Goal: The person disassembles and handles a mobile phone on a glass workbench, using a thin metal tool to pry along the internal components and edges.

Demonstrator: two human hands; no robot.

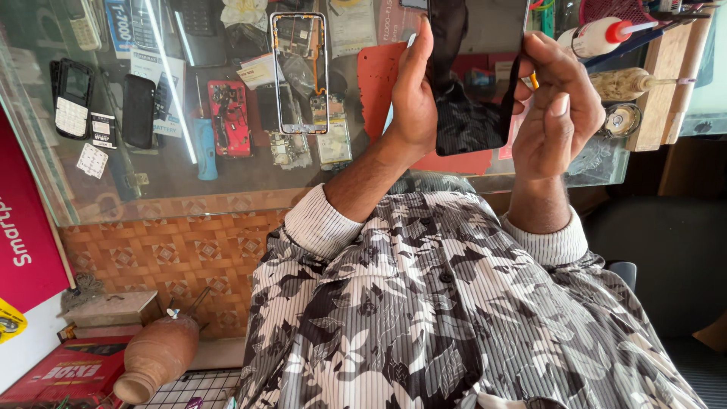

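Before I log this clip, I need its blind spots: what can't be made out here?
Head view:
- Black phone screen: top cut off by the frame edge; sides covered by left hand and right hand.
- Glue bottle: tip hidden in clutter.
- Keypad phone under the glass counter: keys too small, glare streaks across.

One head-worn camera looks steeply down, close over the patterned black-and-white shirt (424, 303) at six o'clock, facing the glass counter top (227, 174) from nine to twelve o'clock, both hands near.
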